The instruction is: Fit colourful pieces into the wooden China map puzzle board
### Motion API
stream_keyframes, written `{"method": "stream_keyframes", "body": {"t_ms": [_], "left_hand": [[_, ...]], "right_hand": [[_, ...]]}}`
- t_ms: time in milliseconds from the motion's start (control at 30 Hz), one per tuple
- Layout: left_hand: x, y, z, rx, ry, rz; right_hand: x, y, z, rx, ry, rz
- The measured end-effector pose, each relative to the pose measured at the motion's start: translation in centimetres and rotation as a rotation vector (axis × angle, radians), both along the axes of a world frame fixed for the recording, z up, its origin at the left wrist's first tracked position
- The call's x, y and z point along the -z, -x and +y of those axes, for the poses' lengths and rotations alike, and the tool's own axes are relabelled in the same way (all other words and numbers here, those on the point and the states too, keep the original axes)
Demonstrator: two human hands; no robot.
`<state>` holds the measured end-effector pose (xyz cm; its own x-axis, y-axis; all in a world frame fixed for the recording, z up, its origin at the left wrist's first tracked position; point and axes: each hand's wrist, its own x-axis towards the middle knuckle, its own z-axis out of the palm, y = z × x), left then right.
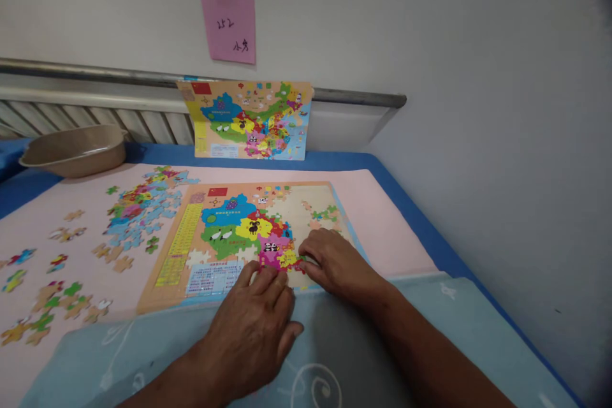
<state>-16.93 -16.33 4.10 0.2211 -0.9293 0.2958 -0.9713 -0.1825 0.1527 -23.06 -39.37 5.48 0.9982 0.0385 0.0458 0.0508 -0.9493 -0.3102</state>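
Observation:
A partly filled jigsaw puzzle of a colourful map [224, 210] lies in front of me, with bare backing showing at its right side. My left hand [255, 322] rests palm down at its lower edge. Its fingers are stretched out over the pink part and its thumb stands apart. My right hand [335, 264] is at the right of the filled-in area, thumb and forefinger pinched on a small puzzle piece [302, 262] beside the yellow part. Most of that piece is hidden by the fingers. Some loose green pieces [325, 213] lie on the bare backing.
Many loose pieces [138, 210] are spread left of the puzzle, with another cluster [62, 306] nearer me. A printed map sheet [253, 121] stands against the metal rail [354, 98]. A brown plastic basin [76, 150] sits at the back left. Light blue cloth [440, 325] covers the near edge.

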Motion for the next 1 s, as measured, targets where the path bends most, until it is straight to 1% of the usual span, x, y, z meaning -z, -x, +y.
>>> {"method": "stream_keyframes", "body": {"t_ms": [167, 267, 433, 567, 700, 800, 900, 1000], "left_hand": [[0.1, 0.0, 0.1, 0.001, -0.035, 0.005], [0.1, -0.1, 0.2, 0.007, -0.008, 0.026], [-0.2, -0.4, 0.0, -0.017, 0.050, 0.135], [-0.8, -0.6, -0.9, -0.046, -0.007, 0.153], [-1.9, -0.9, -2.0, -0.088, -0.098, 0.204], [-2.3, -1.1, -2.2, -0.091, -0.115, 0.218], [-1.9, -0.7, -1.7, -0.076, -0.073, 0.203], [-1.0, -0.1, -1.1, -0.086, -0.062, 0.127]], "right_hand": [[-0.2, -0.2, 0.2, -0.045, -0.027, 0.004], [-0.3, -0.2, 0.4, -0.031, -0.021, 0.010], [-0.1, -0.2, 0.4, -0.021, -0.007, -0.003], [0.1, -0.2, 0.3, -0.014, -0.034, -0.011], [0.2, -0.2, 0.2, -0.017, -0.059, -0.004], [0.2, -0.2, 0.3, -0.012, -0.060, -0.008], [0.2, -0.2, 0.3, -0.007, -0.056, -0.021], [0.3, -0.1, 0.3, -0.009, -0.049, -0.022]]}}
